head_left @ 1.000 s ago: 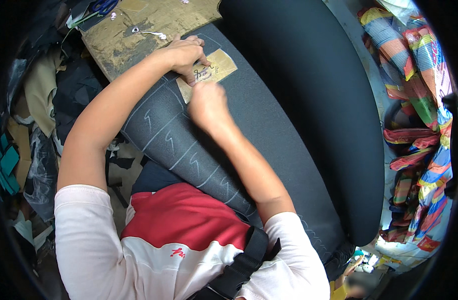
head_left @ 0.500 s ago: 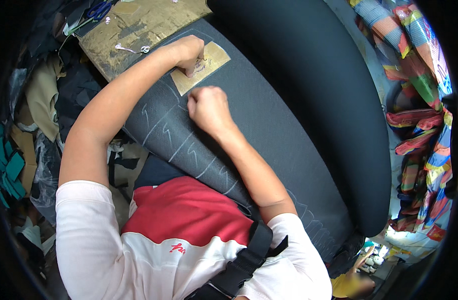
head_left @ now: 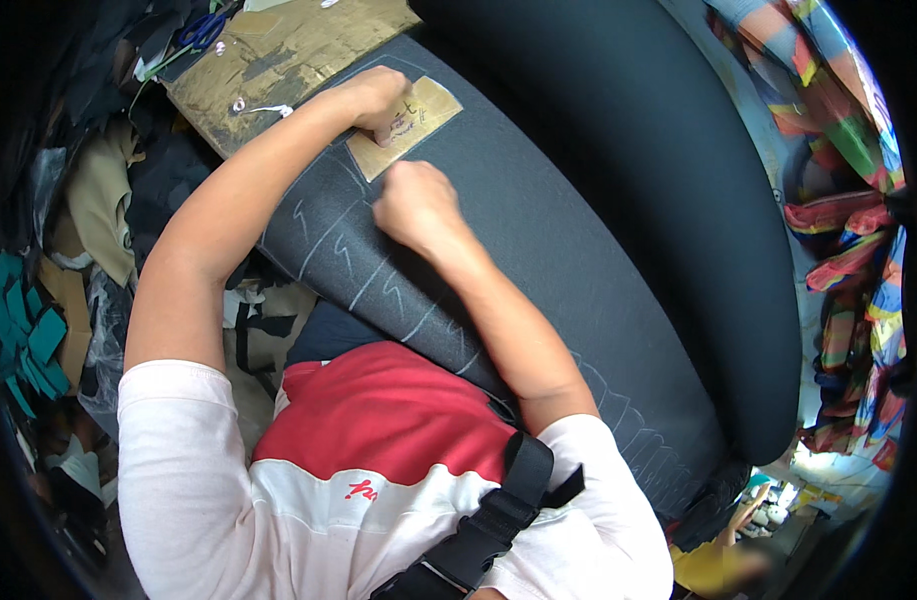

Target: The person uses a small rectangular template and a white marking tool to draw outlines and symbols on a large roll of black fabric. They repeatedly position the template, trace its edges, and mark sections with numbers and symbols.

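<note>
A tan cardboard template (head_left: 433, 105) with handwriting on it lies flat on dark grey fabric (head_left: 558, 270) near the far end. My left hand (head_left: 380, 98) bears down on the template with bent fingertips, holding it against the cloth. Just below the template's near edge, my right hand (head_left: 416, 205) is closed and slightly blurred, its knuckles up. Whatever its fingers may hold is hidden beneath them. White chalk lines (head_left: 363, 285) run along the fabric's near edge, and overlapping chalk outlines (head_left: 618, 430) show farther right.
A thick black fabric roll (head_left: 658, 200) lies along the far side. Blue-handled scissors (head_left: 200, 32) rest by the worn wooden board (head_left: 288, 60) at upper left. Scraps and teal pieces (head_left: 28, 340) are piled left; colourful bundles (head_left: 858, 240) stand right. Another person in yellow (head_left: 708, 568) is at lower right.
The view has shifted slightly. My left hand stays on the template, and my right hand, still closed, has moved only a little beside its near edge.
</note>
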`<state>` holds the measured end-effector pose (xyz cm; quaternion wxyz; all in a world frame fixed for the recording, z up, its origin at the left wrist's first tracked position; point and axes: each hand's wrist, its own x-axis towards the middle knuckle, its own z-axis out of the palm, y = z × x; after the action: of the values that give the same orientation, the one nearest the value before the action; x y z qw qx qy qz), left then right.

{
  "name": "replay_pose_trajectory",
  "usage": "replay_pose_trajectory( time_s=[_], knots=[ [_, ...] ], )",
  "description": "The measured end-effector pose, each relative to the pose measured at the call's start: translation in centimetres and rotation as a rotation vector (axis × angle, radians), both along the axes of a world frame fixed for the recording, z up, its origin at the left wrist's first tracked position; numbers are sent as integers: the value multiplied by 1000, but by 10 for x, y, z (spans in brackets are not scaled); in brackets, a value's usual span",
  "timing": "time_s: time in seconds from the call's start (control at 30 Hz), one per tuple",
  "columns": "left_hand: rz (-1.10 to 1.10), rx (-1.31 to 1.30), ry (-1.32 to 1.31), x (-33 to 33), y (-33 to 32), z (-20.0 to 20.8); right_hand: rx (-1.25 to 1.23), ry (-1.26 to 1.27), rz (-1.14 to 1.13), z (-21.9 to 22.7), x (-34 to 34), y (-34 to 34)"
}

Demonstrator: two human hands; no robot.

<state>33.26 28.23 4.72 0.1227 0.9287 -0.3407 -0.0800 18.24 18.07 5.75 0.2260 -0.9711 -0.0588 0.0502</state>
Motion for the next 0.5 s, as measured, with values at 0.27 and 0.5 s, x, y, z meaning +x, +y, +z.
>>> replay_pose_trajectory(
  time_s=[0.27,0.5],
  knots=[
    [-206,-970,48,-29,1,27,793,-449,-558,15,-37,-120],
    [-213,-23,69,-53,5,0,784,-216,-496,-17,-50,-119]
  ],
)
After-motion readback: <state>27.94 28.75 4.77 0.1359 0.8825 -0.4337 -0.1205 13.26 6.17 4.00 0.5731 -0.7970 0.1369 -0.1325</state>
